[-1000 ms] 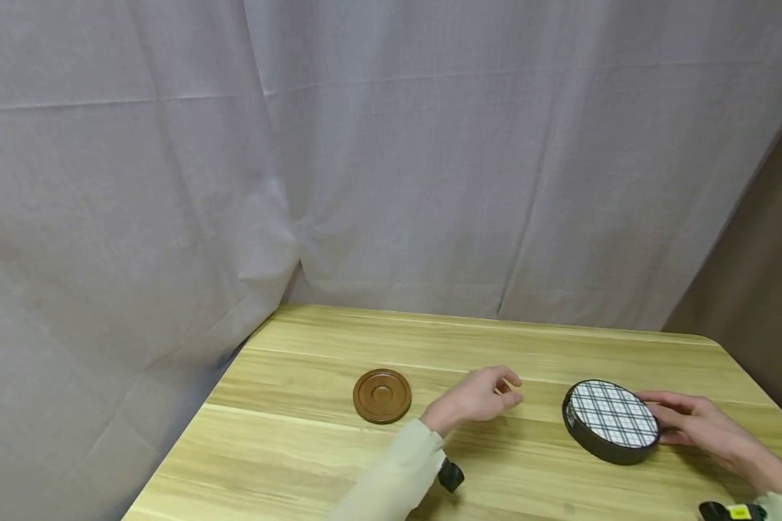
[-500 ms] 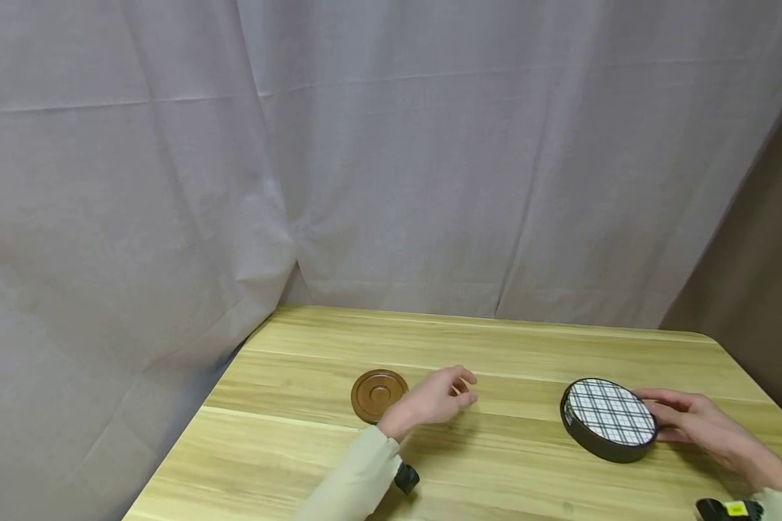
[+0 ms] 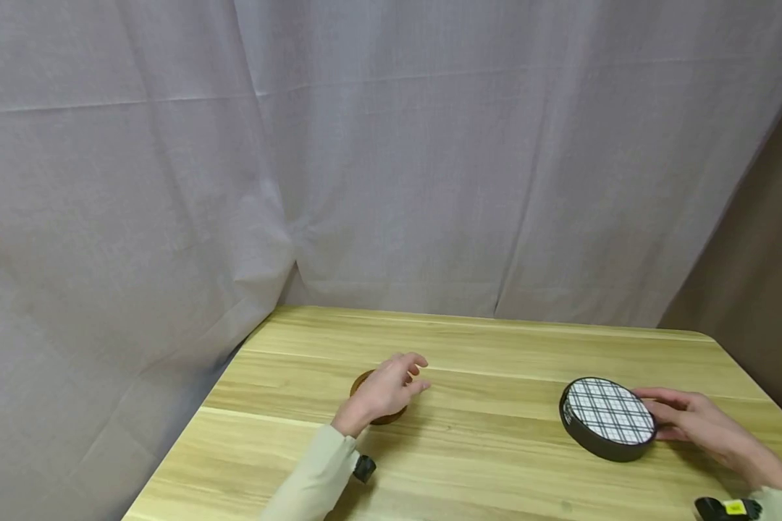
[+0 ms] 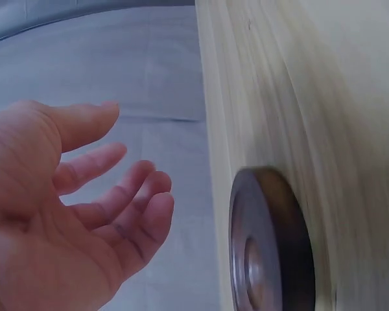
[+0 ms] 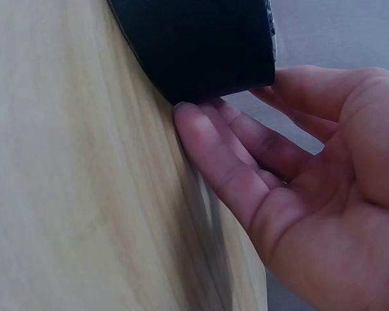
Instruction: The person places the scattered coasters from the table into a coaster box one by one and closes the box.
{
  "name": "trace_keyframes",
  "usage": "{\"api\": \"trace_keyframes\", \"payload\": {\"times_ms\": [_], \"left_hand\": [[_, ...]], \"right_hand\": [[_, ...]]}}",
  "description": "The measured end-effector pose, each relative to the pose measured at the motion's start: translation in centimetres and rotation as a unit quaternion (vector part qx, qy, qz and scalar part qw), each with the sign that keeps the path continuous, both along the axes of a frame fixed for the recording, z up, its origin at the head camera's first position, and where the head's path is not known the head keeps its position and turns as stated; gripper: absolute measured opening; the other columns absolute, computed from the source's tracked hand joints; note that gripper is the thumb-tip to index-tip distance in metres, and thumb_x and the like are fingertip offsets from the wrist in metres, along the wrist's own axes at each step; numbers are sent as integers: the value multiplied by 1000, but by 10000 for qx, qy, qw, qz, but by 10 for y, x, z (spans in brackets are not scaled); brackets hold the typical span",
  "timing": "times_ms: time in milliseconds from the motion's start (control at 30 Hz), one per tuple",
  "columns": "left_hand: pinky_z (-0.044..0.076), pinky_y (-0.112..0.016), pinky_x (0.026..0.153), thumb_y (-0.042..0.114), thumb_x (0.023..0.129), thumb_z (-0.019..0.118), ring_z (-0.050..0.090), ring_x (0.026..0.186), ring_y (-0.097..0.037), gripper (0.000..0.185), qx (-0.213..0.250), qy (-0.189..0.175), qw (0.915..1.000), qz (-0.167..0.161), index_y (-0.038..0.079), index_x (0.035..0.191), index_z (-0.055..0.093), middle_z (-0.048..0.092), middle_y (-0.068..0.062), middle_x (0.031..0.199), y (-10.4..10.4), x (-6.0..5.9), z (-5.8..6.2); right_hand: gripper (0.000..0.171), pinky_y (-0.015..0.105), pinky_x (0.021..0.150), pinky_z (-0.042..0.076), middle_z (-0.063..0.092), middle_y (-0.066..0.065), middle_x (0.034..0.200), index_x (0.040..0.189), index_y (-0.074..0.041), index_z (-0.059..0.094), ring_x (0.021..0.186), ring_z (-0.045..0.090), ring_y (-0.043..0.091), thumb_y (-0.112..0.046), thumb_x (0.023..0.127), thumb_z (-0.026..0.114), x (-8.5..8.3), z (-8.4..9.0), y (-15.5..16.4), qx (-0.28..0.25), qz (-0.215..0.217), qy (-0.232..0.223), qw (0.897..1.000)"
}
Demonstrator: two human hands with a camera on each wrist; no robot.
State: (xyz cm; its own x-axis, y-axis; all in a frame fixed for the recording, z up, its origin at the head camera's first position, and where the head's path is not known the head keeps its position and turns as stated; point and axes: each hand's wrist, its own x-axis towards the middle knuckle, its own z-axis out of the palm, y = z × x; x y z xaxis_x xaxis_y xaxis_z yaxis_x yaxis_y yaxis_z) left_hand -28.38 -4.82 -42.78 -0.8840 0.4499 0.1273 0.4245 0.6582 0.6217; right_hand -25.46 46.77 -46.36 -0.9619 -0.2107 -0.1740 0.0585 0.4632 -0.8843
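Observation:
My left hand (image 3: 384, 387) hovers over a round brown wooden coaster (image 3: 391, 418), hiding most of it in the head view. Nothing lies between its loosely bent fingers. The left wrist view shows the coaster (image 4: 253, 249) with its raised rim and ringed centre, apart from the hand. At the right, a round black holder (image 3: 596, 443) contains plaid black-and-white coasters (image 3: 612, 412), their top face showing. My right hand (image 3: 697, 423) rests against the holder's right side. In the right wrist view its fingertips (image 5: 194, 126) touch the black wall, the thumb close to the upper edge.
Both objects sit on a light wood-grain table (image 3: 495, 463). A grey curtain (image 3: 397, 181) hangs behind and to the left of it, and a brown cloth (image 3: 749, 260) at the right. Bare tabletop separates the two hands.
My left hand has moved left, from the middle of the table to above the brown coaster. The right hand and the black holder have stayed put.

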Motion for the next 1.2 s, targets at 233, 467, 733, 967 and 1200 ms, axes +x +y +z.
{"api": "trace_keyframes", "payload": {"times_ms": [233, 467, 733, 967, 1200], "left_hand": [[54, -34, 85, 27, 97, 63, 62, 106, -24, 37, -114, 275, 9995, 50, 14, 131, 55, 59, -14, 121, -22, -6, -3], [50, -42, 88, 25, 95, 65, 54, 109, -30, 39, -413, 356, 9978, 380, 9, 130, 54, 56, -18, 120, -46, -16, -7], [49, -44, 85, 27, 94, 67, 50, 108, -31, 46, -674, 191, 9956, 625, 8, 133, 52, 54, -19, 120, -57, -23, -16], [47, -46, 88, 29, 91, 70, 46, 108, -30, 49, -946, -77, 9901, 1033, 8, 132, 53, 51, -17, 119, -60, -24, -23], [45, -40, 80, 35, 87, 74, 42, 95, -26, 41, -1204, -171, 9819, 1452, 6, 113, 61, 51, -12, 105, -62, -24, -27]], "right_hand": [[37, 28, 76, 58, 56, -34, 102, 135, -8, 57, 92, 61, -2, -27, 104, 48, -1, 2, -1, 159, -152, -38, 9998], [31, 28, 77, 58, 58, -34, 102, 131, -18, 61, 93, 62, -2, -26, 104, 48, -2, 1, 0, 6, -24, -13, 10000], [29, 27, 75, 58, 61, -32, 104, 121, -35, 64, 93, 62, -2, -20, 105, 45, -1, -3, 4, -228, 175, 195, 9994], [33, 26, 74, 58, 61, -32, 104, 116, -41, 64, 92, 62, -3, -17, 106, 44, -2, -5, 4, -364, 279, 175, 9988], [33, 26, 74, 58, 61, -32, 104, 117, -39, 65, 92, 62, -4, -16, 106, 43, -2, -5, 3, -368, 312, 268, 9985]]}}
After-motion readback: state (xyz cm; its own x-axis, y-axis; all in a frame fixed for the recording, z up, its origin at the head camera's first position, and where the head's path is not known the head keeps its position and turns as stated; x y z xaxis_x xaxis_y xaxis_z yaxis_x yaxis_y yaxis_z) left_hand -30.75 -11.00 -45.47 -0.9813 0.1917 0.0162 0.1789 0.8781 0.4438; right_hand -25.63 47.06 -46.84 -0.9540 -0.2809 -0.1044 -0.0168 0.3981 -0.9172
